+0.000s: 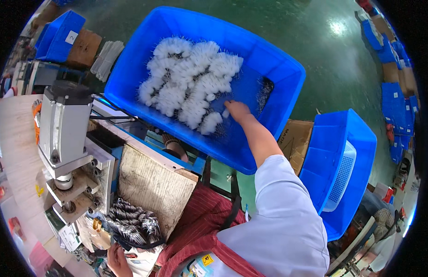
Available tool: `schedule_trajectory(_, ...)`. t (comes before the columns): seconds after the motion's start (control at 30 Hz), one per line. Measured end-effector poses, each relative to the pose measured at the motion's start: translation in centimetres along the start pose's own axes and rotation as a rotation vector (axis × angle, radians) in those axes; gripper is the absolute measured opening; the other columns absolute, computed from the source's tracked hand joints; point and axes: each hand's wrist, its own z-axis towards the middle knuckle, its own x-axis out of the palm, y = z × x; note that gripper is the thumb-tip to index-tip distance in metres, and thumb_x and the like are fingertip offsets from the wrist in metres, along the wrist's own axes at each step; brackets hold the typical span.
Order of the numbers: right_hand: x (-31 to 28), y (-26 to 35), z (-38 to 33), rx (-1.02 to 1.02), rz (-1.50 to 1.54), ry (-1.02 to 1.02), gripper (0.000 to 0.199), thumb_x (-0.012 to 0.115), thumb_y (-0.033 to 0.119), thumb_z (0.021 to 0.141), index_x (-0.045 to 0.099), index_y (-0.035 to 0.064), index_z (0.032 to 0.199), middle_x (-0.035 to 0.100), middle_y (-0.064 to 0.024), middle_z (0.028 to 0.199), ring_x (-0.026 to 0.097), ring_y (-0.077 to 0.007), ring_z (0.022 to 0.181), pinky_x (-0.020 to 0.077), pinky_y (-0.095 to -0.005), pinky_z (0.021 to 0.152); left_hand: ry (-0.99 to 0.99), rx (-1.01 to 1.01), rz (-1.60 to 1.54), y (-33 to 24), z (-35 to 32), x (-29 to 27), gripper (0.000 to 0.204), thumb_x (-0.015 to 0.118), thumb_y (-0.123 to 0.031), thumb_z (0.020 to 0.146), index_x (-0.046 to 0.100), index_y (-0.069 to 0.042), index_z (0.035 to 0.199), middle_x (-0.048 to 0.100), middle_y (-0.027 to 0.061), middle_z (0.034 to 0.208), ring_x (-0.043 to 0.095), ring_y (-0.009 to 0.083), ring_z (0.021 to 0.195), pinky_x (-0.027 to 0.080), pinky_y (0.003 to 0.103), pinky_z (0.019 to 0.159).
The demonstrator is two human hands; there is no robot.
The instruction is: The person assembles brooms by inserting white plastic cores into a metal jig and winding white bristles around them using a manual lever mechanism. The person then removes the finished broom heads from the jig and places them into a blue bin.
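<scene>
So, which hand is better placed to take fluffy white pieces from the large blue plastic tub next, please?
Probably the right hand: it is inside the tub, beside the pieces; the left hand is near silver metal parts.

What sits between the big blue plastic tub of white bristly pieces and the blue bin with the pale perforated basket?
The head view shows a brown cardboard box, partly hidden, between the tub and the bin.
</scene>
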Motion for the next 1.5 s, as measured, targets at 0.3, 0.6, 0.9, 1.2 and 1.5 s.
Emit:
schedule_trajectory(0.3, 0.7, 3.2, 0.8, 0.223, 0.161, 0.062, 0.025, 0.057, 0.022, 0.085, 0.071, 0.0087, 0.102, 0.068, -0.019, 0.107, 0.064, -0.039, 0.103, 0.0517, -0.0507, 0.088, 0.022, -0.092, -0.09, 1.0, -1.4, 0.3, 0.026, 0.056, -0.004, 0.095, 0.058, 0.009, 0.117, 0.064, 0.0096, 0.102, 0.058, 0.0136, 0.088, 0.048, 0.027, 0.08)
schedule_trajectory(0.6, 4.3, -0.7, 2.7, 0.086, 0.229, -0.146, 0.023, 0.056, 0.013, 0.079, 0.069, 0.0048, 0.096, 0.066, -0.0229, 0.1, 0.062, -0.0428, 0.098, 0.0491, -0.0504, 0.083, -0.128, -0.056, -0.219, 1.1, -5.3, -0.5, 0.018, 0.052, -0.001, 0.093, 0.063, 0.005, 0.106, 0.067, 0.0104, 0.091, 0.067, 0.0203, 0.082, 0.052, 0.031, 0.076)
schedule_trajectory(0.9, -3.0, -1.5, -0.6, -0.09, 0.807, -0.376, 0.014, 0.059, 0.005, 0.089, 0.066, -0.0019, 0.099, 0.066, -0.0089, 0.08, 0.062, -0.0136, 0.061, 0.0484, -0.0259, 0.051, -0.403, 0.061, -0.158, 4.3, -9.7, 0.3, 0.016, 0.065, 0.0, 0.085, 0.067, 0.004, 0.101, 0.07, 0.0139, 0.094, 0.069, 0.0209, 0.085, 0.053, 0.03, 0.076)
schedule_trajectory(1.2, -18.0, 26.3, -23.2, -0.557, 0.809, -0.622, 0.015, 0.053, 0.008, 0.097, 0.064, -0.0003, 0.104, 0.066, -0.0061, 0.105, 0.06, -0.0122, 0.082, 0.0484, -0.0262, 0.068, -0.369, -0.031, -0.222, 11.6, -14.7, 3.7, 0.016, 0.064, -0.006, 0.088, 0.066, 0.002, 0.101, 0.069, 0.015, 0.094, 0.069, 0.0236, 0.085, 0.053, 0.032, 0.073)
schedule_trajectory(1.5, -6.7, 48.9, -36.9, -1.873, 0.02, 0.114, 0.017, 0.061, 0.004, 0.079, 0.059, -0.0002, 0.095, 0.062, -0.0109, 0.094, 0.063, -0.0255, 0.084, 0.0544, -0.0355, 0.067, -0.616, -0.098, -0.408, 16.8, -18.1, 6.0, 0.018, 0.065, -0.005, 0.084, 0.066, 0.0, 0.101, 0.065, 0.0158, 0.091, 0.063, 0.0319, 0.085, 0.051, 0.037, 0.077)
